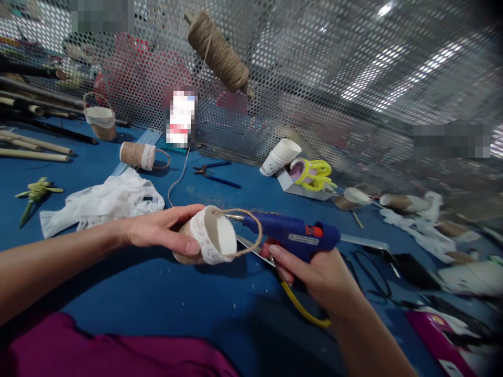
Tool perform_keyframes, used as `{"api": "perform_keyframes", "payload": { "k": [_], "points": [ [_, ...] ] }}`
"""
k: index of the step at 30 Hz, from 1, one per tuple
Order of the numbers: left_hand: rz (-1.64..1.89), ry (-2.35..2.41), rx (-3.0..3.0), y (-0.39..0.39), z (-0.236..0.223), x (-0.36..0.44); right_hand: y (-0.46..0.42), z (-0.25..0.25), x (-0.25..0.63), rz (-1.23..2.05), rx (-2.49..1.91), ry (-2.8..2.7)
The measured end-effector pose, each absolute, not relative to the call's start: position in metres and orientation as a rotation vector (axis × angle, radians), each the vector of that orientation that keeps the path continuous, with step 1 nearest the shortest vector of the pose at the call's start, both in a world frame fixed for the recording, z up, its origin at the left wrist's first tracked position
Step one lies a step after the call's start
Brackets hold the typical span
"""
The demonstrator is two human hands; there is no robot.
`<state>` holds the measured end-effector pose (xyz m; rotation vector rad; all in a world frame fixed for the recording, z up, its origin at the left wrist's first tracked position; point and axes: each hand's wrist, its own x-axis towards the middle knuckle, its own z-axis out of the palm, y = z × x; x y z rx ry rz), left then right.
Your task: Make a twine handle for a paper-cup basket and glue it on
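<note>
My left hand (168, 230) wraps round a small paper cup basket (208, 238), tilted with its opening toward the right. Brown twine covers its lower part, white lace rings its rim, and a loop of twine forms the handle (257, 230). A blue hot glue gun (291, 233) is in my right hand (310, 267), its metal nozzle at the upper rim of the cup, close to one end of the handle. Whether the tip touches the rim I cannot tell. Below the glue gun lie scissors with a yellow handle (302, 309), partly hidden by my right hand.
White lace (110, 201) lies left of the cup. Behind are blue-handled pliers (216, 175), stacked paper cups (280, 157) and two finished-looking baskets (101, 123). A twine spool (218, 52) hangs on the mesh panel. Sticks (35, 141) lie far left; a dark cable (371, 277) lies right.
</note>
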<state>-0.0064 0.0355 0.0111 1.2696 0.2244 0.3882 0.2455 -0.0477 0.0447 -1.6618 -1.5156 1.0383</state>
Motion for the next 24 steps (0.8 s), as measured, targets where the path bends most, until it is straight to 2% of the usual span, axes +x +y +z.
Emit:
{"api": "perform_keyframes", "payload": {
  "k": [8, 13, 21, 24],
  "points": [
    [0.417, 0.241, 1.354, 0.04, 0.011, -0.01, -0.051, 0.053, 0.244, 0.979, -1.728, -1.538],
    [0.431, 0.272, 1.379, 0.04, 0.013, -0.01, -0.048, 0.054, 0.25, 1.089, -1.716, -1.589],
    [0.407, 0.29, 1.304, 0.038, 0.013, -0.009, -0.05, 0.056, 0.245, 1.072, -1.695, -1.533],
    [0.414, 0.301, 1.299, 0.038, 0.015, -0.008, -0.05, 0.054, 0.247, 1.197, -1.623, -1.482]
  ]
}}
